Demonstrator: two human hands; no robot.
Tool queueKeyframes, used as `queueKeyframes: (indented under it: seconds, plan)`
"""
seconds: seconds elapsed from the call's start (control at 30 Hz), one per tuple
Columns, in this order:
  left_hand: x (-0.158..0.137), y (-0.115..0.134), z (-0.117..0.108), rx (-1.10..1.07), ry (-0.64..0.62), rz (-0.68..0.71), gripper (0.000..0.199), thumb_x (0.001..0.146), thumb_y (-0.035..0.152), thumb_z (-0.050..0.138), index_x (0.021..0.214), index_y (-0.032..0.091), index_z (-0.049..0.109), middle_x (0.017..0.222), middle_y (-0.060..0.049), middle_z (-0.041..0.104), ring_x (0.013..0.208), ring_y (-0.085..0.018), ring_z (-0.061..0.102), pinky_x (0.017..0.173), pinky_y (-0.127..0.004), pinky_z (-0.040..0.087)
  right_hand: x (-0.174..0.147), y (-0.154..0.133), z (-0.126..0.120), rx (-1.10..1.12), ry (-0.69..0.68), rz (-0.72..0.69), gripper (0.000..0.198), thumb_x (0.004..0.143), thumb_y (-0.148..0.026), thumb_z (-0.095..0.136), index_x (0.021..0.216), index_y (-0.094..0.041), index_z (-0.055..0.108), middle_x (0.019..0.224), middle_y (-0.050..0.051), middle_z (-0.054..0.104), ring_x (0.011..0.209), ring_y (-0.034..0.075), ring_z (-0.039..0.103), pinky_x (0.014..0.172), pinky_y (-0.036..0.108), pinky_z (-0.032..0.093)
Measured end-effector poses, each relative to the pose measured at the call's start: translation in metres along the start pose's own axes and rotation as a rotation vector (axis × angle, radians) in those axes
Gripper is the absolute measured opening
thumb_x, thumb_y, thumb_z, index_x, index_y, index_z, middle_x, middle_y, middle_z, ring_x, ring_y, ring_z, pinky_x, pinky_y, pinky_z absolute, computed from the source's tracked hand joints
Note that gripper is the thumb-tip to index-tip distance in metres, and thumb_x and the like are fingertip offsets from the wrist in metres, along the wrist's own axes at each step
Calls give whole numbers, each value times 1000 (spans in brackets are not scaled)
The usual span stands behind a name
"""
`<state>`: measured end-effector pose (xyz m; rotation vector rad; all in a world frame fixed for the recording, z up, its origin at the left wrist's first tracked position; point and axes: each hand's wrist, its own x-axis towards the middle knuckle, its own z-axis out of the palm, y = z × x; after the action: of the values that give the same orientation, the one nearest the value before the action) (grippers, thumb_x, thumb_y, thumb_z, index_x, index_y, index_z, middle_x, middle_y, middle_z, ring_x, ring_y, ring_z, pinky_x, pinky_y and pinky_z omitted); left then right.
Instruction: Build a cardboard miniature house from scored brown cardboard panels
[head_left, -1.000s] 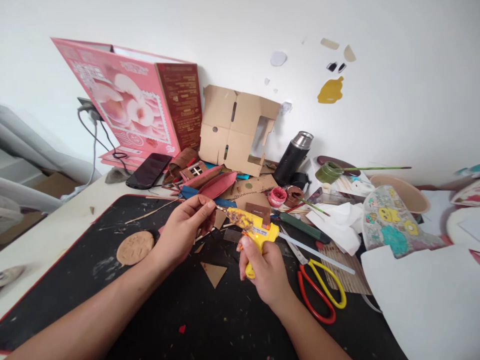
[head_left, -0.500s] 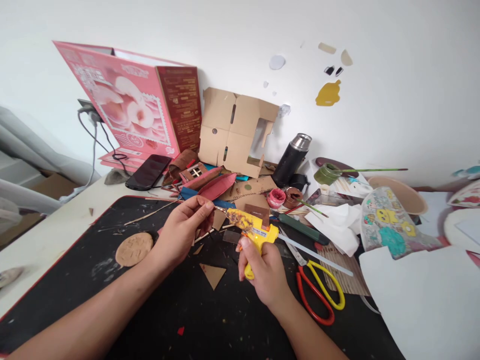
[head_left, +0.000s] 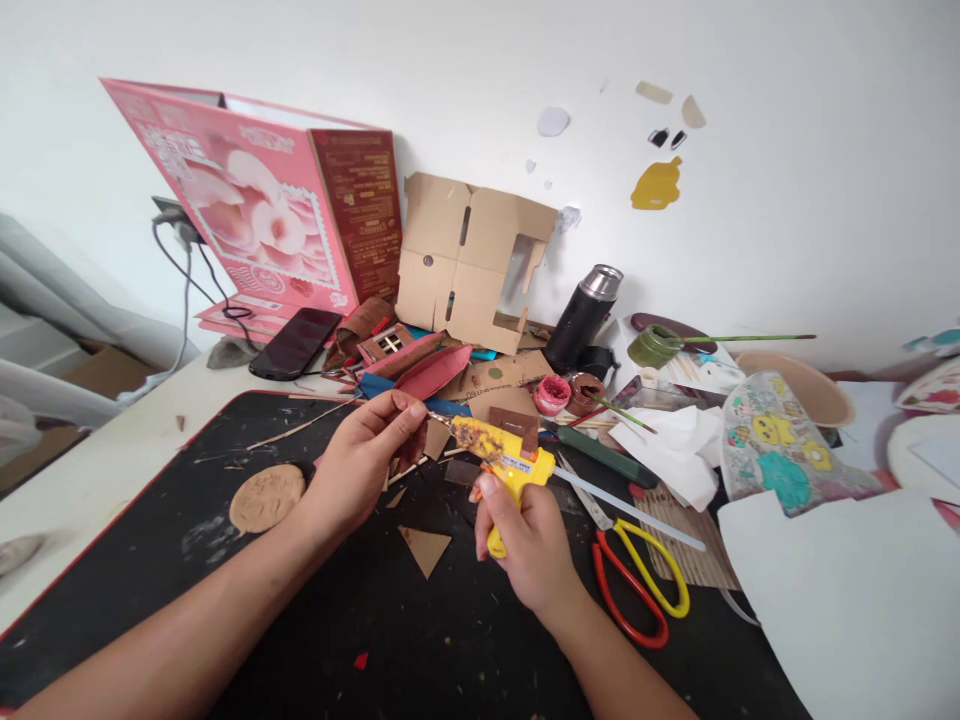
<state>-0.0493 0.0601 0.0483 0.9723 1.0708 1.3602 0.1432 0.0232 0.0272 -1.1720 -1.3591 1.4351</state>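
Note:
My right hand [head_left: 534, 545] is wrapped round the handle of a yellow hot glue gun [head_left: 511, 470], its barrel crusted with brown residue. A long translucent glue stick [head_left: 634, 508] sticks out of the back. The gun's metal nozzle [head_left: 439, 418] points left and meets the fingertips of my left hand [head_left: 367, 445]. Those fingers are pinched together; whatever they hold is too small or hidden to make out. Below the hands, a triangular cardboard scrap [head_left: 424, 551] lies on the black mat [head_left: 330, 620]. A round clay-coloured disc [head_left: 268, 497] rests left of my left forearm.
Scissors [head_left: 637, 580] and a green-handled cutter [head_left: 607, 457] lie to the right. Behind are a pink box [head_left: 262, 210], a phone [head_left: 295, 343], a cardboard panel [head_left: 465, 260], painted card pieces [head_left: 431, 375], paint jars [head_left: 553, 395] and a black thermos [head_left: 586, 318]. White paper [head_left: 840, 610] covers the right.
Hardly anything differs. The glue gun and my right hand have shifted very slightly to the left; my left hand keeps its pinch at the nozzle.

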Motion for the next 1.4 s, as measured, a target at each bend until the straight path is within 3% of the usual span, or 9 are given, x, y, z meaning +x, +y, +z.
queueKeyframes:
  seconds: [0.37, 0.53, 0.7, 0.87, 1.03, 1.23, 1.4]
  plan:
    - [4, -4, -3, 26, -15, -18, 38, 86, 51, 82, 79, 19, 63, 64, 3, 60, 52, -10, 47, 50, -23, 35, 2, 1, -1, 65, 33, 60, 68, 91, -83, 57, 84, -17, 67, 44, -2, 54, 36, 9, 38, 38, 21, 26]
    - [11, 17, -13, 6, 121, 79, 33, 82, 44, 85, 78, 19, 63, 62, 2, 61, 51, -11, 50, 48, -23, 34, 4, 3, -1, 24, 16, 25, 67, 95, -81, 53, 86, -16, 69, 46, -3, 51, 38, 10, 39, 41, 23, 31]
    - [10, 59, -38, -65, 307, 243, 24, 82, 30, 85, 80, 19, 64, 64, 3, 61, 57, -11, 53, 53, -23, 38, 0, 13, 6, -258, -64, -123, 57, 104, -68, 48, 91, -18, 71, 57, 1, 60, 52, 16, 58, 55, 26, 45]
    - [0, 81, -59, 4, 316, 292, 22, 83, 31, 85, 77, 19, 67, 64, 1, 63, 59, -12, 54, 53, -24, 39, -2, 4, 20, -685, -125, -280, 40, 103, -56, 56, 97, -22, 75, 72, 5, 74, 62, 20, 65, 58, 29, 40]
    - [-8, 84, -72, 25, 304, 258, 22, 83, 33, 84, 78, 18, 68, 63, 1, 64, 54, -11, 53, 50, -24, 38, 7, -16, 42, -982, -166, -321, 37, 100, -55, 61, 104, -22, 76, 73, 7, 77, 59, 23, 66, 55, 31, 31]
    - [-16, 81, -86, 24, 254, 218, 24, 85, 35, 84, 80, 19, 66, 66, 1, 64, 57, -11, 54, 51, -23, 38, 26, -26, 68, -1173, -233, -382, 37, 104, -52, 56, 117, -22, 74, 83, 8, 82, 67, 26, 74, 58, 32, 38]
    - [-20, 75, -90, 162, 186, 192, 37, 81, 50, 87, 77, 18, 68, 61, 1, 63, 55, -11, 52, 50, -23, 38, 44, -31, 80, -1313, -272, -401, 29, 106, -44, 59, 115, -20, 73, 96, 9, 84, 80, 26, 79, 61, 30, 44]
